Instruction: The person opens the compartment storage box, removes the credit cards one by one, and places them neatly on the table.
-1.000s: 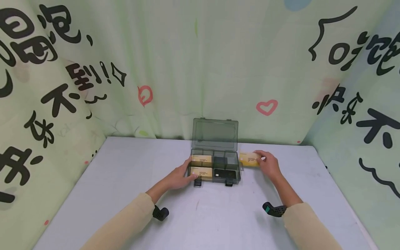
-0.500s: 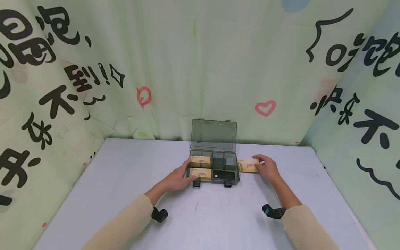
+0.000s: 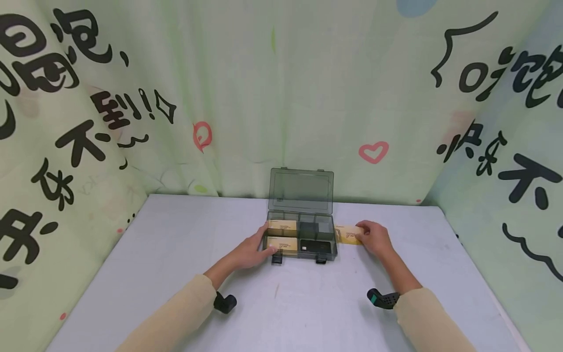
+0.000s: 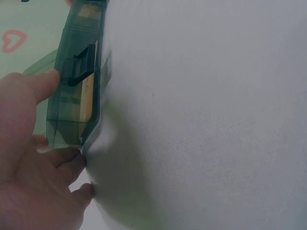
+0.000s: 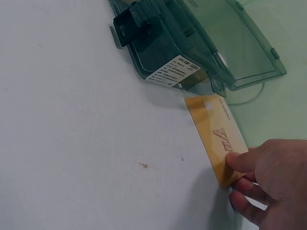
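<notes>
A smoky translucent compartment box (image 3: 333,244) stands at the back of the table with its lid (image 3: 301,190) raised. My left hand (image 3: 248,251) holds its front left corner, thumb at the front edge and fingers along the side. Yellow cards (image 3: 283,243) fill two left compartments. A black card (image 3: 315,245) lies in the front right one. To the right of the box, my right hand (image 3: 375,238) pinches a yellow card (image 5: 213,134) between thumb and fingers. That card's far end is close to the box's right side, low over the table.
Two black latches (image 3: 321,260) hang at the box's front. A white printed label (image 5: 173,71) is on its right side. The white table (image 3: 299,308) ends at a pale green curtain (image 3: 246,98) behind and at both sides.
My right hand has come down slightly with the yellow card, whose far end now sits lower beside the box. My left hand keeps its place on the box corner.
</notes>
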Available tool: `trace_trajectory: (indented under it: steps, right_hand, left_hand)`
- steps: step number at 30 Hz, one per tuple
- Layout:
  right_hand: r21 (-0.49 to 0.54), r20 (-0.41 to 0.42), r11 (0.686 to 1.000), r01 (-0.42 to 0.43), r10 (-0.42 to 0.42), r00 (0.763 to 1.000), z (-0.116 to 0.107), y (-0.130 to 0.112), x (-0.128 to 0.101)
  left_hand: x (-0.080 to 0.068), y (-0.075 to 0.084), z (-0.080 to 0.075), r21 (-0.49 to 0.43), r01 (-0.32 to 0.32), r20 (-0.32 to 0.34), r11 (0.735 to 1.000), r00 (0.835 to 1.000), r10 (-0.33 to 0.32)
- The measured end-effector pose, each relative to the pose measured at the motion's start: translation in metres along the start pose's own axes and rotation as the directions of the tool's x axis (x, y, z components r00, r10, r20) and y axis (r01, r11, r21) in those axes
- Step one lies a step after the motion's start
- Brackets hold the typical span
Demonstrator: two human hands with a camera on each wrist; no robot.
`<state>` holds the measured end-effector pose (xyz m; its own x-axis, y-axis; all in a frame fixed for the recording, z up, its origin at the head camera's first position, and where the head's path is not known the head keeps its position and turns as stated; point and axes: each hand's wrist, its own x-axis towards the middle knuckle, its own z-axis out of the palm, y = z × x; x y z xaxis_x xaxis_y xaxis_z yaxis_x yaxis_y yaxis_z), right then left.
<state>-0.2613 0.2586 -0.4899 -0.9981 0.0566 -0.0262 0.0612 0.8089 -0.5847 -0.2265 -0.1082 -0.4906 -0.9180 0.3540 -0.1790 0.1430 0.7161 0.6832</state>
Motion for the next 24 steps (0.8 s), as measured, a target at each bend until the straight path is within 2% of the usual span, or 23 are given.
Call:
trace_trajectory:
  steps: [12, 18, 24]
  right_hand:
    - [-0.049, 0.043, 0.999, 0.008, -0.006, 0.999, -0.0015, 0.0015, 0.0029]
    - [-0.060, 0.052, 0.997, 0.045, -0.042, 0.998, -0.0002, 0.0024, 0.0024]
    - [-0.067, 0.045, 0.997, 0.046, -0.043, 0.998, 0.0018, 0.0010, 0.0032]
  left_hand:
    - [0.0012, 0.0008, 0.0003, -0.006, -0.014, 0.001, 1.000, 1.000, 0.014]
    - [0.0011, 0.0001, 0.0003, -0.001, -0.012, 0.005, 1.000, 1.000, 0.012]
    - [0.0001, -0.0004, 0.0005, 0.003, -0.012, 0.000, 1.000, 1.000, 0.012]
